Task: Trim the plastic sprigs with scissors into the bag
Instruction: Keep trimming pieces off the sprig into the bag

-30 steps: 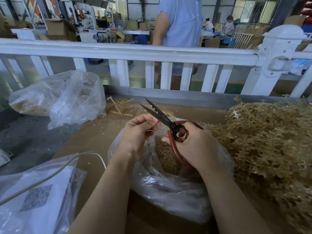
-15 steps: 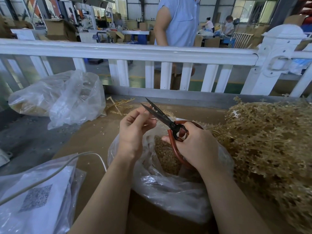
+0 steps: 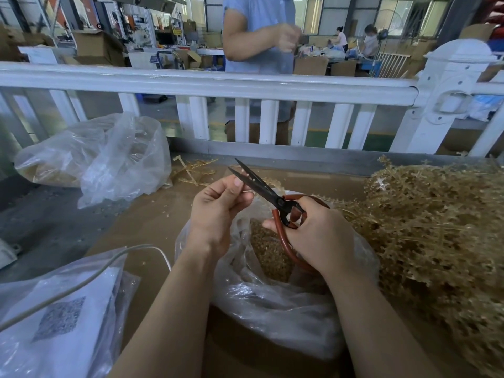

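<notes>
Two bare hands work over an open clear plastic bag point(image 3: 272, 301) on the brown desk point(image 3: 152, 222). The right hand point(image 3: 319, 236) has its grip curled through the red-brown handle loops of the black scissors point(image 3: 261, 186), thumb and fingers clenched round them. From that grip the blades point up and away to the left, parted a little at the tips. The left hand point(image 3: 218, 205) sits just left of the blades, its thumb and fingertips pinching a thin pale sprig stem point(image 3: 246, 174) that reaches between the open blades; the stem is too small to make out further. Directly below both grips, the bag's mouth shows a heap of small golden-brown trimmings point(image 3: 268, 252). To the right of the scissor grip, close beside the bag, lies a big pile of golden plastic sprigs point(image 3: 436, 236). Beyond the left grip a few loose sprigs point(image 3: 193, 170) lie on the desk, and farther left stands a second clear bag point(image 3: 103, 156). Near the left forearm lies a bagged sheet with a QR code point(image 3: 60, 320), crossed by a white cable point(image 3: 90, 276). A white railing point(image 3: 218, 83) runs behind the desk, with a person in a blue shirt point(image 3: 259, 31) standing past it.
</notes>
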A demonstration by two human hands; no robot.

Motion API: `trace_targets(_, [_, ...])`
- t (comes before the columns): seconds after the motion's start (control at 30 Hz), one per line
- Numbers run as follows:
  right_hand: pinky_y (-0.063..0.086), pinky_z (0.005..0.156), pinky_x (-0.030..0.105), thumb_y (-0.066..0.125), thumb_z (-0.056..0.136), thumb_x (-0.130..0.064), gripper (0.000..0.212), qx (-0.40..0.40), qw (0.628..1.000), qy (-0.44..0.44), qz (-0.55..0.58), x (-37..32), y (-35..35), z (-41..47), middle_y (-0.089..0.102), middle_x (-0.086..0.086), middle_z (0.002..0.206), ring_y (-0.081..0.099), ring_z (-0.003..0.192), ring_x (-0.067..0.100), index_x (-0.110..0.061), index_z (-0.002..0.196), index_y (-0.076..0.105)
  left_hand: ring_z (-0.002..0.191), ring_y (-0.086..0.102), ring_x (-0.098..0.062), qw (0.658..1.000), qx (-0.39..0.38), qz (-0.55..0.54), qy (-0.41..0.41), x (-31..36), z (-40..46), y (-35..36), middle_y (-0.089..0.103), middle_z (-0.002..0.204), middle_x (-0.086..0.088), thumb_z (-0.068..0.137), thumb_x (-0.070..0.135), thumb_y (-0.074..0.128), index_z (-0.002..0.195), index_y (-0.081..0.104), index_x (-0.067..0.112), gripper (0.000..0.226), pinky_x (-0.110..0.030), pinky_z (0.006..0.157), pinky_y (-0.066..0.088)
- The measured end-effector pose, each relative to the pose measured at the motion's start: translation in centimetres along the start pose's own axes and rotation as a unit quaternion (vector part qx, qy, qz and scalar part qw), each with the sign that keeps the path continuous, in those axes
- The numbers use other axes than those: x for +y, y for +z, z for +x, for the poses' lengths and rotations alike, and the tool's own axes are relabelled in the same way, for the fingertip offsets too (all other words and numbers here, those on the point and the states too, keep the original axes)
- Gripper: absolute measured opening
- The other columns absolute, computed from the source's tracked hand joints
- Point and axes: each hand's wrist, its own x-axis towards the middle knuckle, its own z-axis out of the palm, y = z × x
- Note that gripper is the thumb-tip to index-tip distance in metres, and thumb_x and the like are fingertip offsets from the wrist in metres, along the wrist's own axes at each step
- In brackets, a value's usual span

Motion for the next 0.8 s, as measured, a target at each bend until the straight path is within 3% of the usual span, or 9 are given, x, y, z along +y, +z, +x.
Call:
trace_targets(0.17, [0.046, 0.061, 0.014, 0.054, 0.073, -0.082, 0.066, 0.004, 1.0, -0.008, -0.008, -0.09, 0.0, 0.1, 0.073, -0.011, 0.082, 0.062, 0.07, 0.007, -0.023, 0.099, 0.072, 0.063, 0.062, -0.009, 1.0, 0.014, 0.008, -0.005, 0.06, 0.02, -0.03, 0.067, 0.069, 0.0, 0.081, 0.014, 0.064, 0.085, 0.069, 0.005, 0.011, -0.021, 0.07, 0.056])
trace_targets(0.27, [0.048, 0.061, 0.015, 0.049, 0.072, -0.085, 0.072, 0.008, 1.0, -0.011, -0.006, -0.11, -0.03, 0.05, 0.073, -0.01, 0.081, 0.064, 0.069, 0.008, -0.022, 0.098, 0.073, 0.064, 0.063, -0.01, 1.0, 0.015, 0.005, -0.008, 0.21, -0.02, 0.09, 0.068, 0.07, -0.001, 0.084, 0.012, 0.064, 0.08, 0.071, 0.008, 0.009, -0.021, 0.071, 0.056])
trace_targets(0.5, [0.042, 0.06, 0.012, 0.045, 0.073, -0.085, 0.073, 0.013, 1.0, -0.017, -0.011, -0.1, -0.1, 0.01, 0.074, -0.011, 0.084, 0.064, 0.07, 0.007, -0.024, 0.101, 0.072, 0.066, 0.065, -0.012, 0.999, 0.018, 0.033, -0.012, 0.34, -0.07, 0.13, 0.071, 0.072, -0.002, 0.091, 0.003, 0.06, 0.072, 0.077, 0.015, 0.028, -0.023, 0.071, 0.057])
trace_targets(0.8, [0.042, 0.058, 0.013, 0.047, 0.072, -0.085, 0.07, 0.016, 1.0, -0.014, -0.01, -0.01, -0.24, 0.03, 0.073, -0.012, 0.082, 0.053, 0.065, 0.003, -0.025, 0.099, 0.072, 0.069, 0.066, -0.015, 0.997, 0.015, 0.076, -0.006, 0.26, -0.15, 0.23, 0.071, 0.076, -0.006, 0.091, 0.002, 0.061, 0.081, 0.073, 0.008, 0.017, -0.025, 0.072, 0.056])
